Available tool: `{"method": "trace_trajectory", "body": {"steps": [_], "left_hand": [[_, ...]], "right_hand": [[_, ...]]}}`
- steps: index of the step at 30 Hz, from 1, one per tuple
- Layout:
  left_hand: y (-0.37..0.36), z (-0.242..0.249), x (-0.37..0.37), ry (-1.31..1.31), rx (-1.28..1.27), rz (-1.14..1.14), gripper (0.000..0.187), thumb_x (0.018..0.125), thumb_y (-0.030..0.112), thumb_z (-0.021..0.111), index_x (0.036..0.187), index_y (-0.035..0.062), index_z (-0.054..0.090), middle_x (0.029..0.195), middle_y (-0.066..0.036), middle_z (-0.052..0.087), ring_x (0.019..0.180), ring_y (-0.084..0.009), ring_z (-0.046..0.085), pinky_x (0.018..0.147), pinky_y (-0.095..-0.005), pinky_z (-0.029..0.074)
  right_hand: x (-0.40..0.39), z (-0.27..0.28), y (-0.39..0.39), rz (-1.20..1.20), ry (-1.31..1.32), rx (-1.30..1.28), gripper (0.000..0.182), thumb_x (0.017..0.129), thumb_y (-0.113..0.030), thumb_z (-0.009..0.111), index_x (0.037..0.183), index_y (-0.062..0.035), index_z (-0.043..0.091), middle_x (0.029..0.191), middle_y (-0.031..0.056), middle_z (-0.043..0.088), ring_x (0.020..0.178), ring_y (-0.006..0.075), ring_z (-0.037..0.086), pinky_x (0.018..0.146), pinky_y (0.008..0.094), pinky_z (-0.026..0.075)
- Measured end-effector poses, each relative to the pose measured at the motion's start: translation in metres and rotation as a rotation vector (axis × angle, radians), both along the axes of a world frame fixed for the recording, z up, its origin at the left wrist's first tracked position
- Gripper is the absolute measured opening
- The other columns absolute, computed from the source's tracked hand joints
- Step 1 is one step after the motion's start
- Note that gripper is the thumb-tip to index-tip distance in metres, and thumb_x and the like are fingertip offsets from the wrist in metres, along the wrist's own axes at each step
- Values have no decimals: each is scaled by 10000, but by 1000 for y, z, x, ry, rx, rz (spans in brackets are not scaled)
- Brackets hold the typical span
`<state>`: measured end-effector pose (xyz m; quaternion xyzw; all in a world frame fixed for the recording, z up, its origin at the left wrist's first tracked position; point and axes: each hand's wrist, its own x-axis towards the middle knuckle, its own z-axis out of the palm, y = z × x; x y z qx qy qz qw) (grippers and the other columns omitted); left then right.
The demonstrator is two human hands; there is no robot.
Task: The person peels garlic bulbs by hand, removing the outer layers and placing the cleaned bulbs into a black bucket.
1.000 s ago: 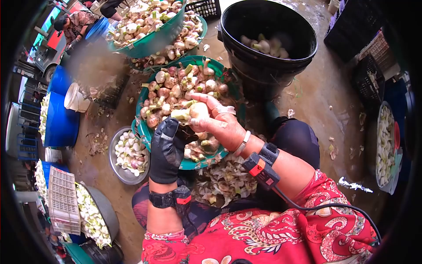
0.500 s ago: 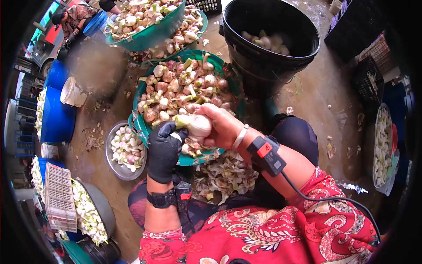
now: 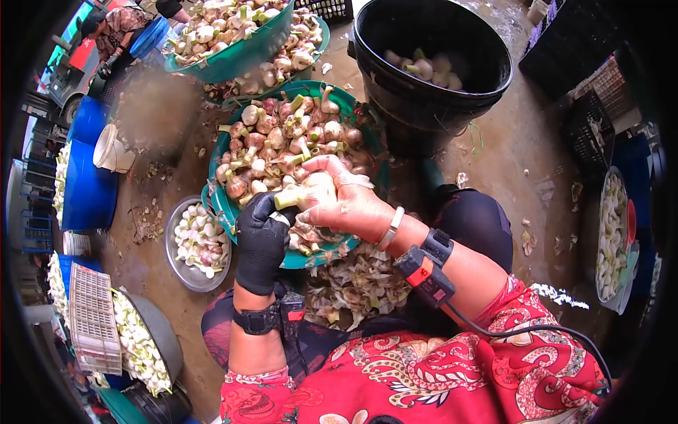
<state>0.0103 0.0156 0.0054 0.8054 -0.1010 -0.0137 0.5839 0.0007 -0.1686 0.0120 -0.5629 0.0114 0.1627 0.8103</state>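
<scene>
My bare right hand (image 3: 347, 203) is wrapped round a whitish garlic bulb (image 3: 321, 189), whose cut green stem points left. In a black glove, my left hand (image 3: 263, 237) is closed at the stem end, with a small pale piece showing at its fingers; what that piece is I cannot make out. Both hands are above the near part of a green basin (image 3: 214, 159) full of unpeeled garlic bulbs (image 3: 265, 121). Below them, loose garlic skins (image 3: 360, 286) lie in a heap by my lap.
A metal bowl of peeled garlic (image 3: 200, 237) stands left. Another green basin (image 3: 240, 56) and a black bucket (image 3: 431, 92) holding bulbs are beyond. Blue tubs (image 3: 95, 187) and a plastic crate (image 3: 94, 318) stand far left. A co-worker (image 3: 116, 32) is at the upper left.
My right hand has turned further over the bulb, its back now showing more and its fingers covering more of it. My left hand has barely moved. The whole view has shifted slightly.
</scene>
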Motion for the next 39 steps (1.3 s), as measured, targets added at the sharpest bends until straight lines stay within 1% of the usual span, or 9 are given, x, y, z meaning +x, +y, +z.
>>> {"method": "trace_trajectory", "body": {"steps": [8,14,18,23,26,28,30,37,39], "left_hand": [[2,6,-4,-140,287,-112,141,779,13,609,909,-23,648,832,-127,636,762,-240,613,709,-346,477],[-11,23,-3,249,-388,93,308,915,118,573,1191,-19,569,987,-40,620,849,-138,611,763,-276,502],[-4,22,-6,372,-533,-3,438,895,105,597,1308,3,489,1032,-45,613,871,-122,609,773,-275,531],[-19,16,-13,302,-549,7,404,827,-68,591,1227,-19,562,1163,-101,617,1011,-162,604,862,-292,512],[-14,27,-12,237,-364,26,366,825,-60,596,1189,-27,588,1132,-95,632,979,-143,606,835,-279,514],[-12,30,-16,300,-290,-27,349,817,-55,603,1165,-37,597,1076,-91,653,917,-132,622,798,-274,522],[-12,29,-15,219,-157,-29,286,843,-16,582,1125,-54,607,1016,-96,666,845,-131,642,749,-275,533],[29,-14,3,-157,31,3,249,944,118,488,1105,-25,613,903,-76,666,765,-142,649,628,-264,531],[29,-22,2,289,-435,26,250,945,76,483,1149,-9,600,1006,-76,664,817,-141,648,647,-258,532]], "right_hand": [[-1,-23,-16,474,403,443,412,845,-385,580,1022,-13,580,812,119,657,675,215,670,570,281,535],[-6,-7,-18,269,171,748,382,859,-260,608,1149,-25,527,964,134,645,863,255,679,660,339,567],[6,-7,-8,-127,-320,-407,538,770,-246,706,1206,-53,455,1002,83,613,846,200,613,761,301,507],[3,-20,-3,-276,-791,-726,718,719,-174,736,1319,-42,363,1121,153,563,1030,213,567,886,326,458],[8,-13,-10,-109,-293,-199,866,711,-214,739,1397,-4,253,919,96,616,830,212,618,770,349,511],[13,5,-27,113,167,92,421,817,-150,672,1200,-5,576,973,24,627,863,97,587,781,260,486],[13,-6,-15,-36,-89,-35,114,908,-145,600,914,-32,612,841,-30,590,765,54,547,690,245,467],[7,17,-46,-159,-134,422,181,949,-116,532,1072,6,585,910,72,631,813,139,610,745,295,512],[13,20,-53,-316,-146,651,207,961,-114,490,1102,19,561,921,103,635,797,154,611,742,308,522]]}}
